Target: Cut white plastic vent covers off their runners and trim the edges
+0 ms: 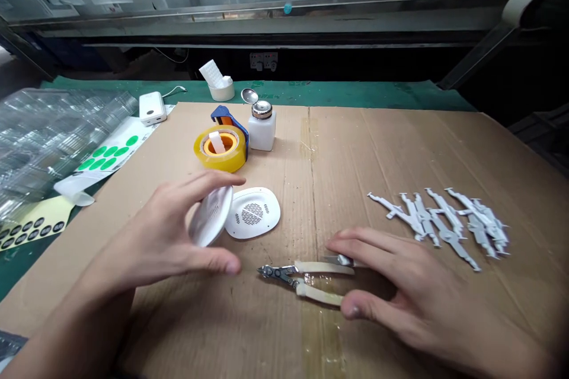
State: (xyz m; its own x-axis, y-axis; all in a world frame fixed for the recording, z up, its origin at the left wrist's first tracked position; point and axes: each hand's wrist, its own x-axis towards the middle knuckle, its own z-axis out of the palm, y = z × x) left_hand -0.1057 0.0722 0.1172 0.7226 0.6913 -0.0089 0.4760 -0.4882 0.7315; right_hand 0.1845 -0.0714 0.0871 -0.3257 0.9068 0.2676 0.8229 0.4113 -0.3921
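Left hand (pixel 171 237) curls around a tilted, perforated white plastic cover (pixel 210 222), whether clamped I cannot tell; right hand (pixel 409 284), grip apart, is at cream-handled metal nippers (pixel 284 275).

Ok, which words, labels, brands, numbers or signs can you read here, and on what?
None can be read for certain.
Dark round stickers on the yellow sheet: pale marks, too small and blurred to read.
Green round stickers: no lettering I can make out.
White perforated cover lying flat, and cutters: no lettering I can make out.
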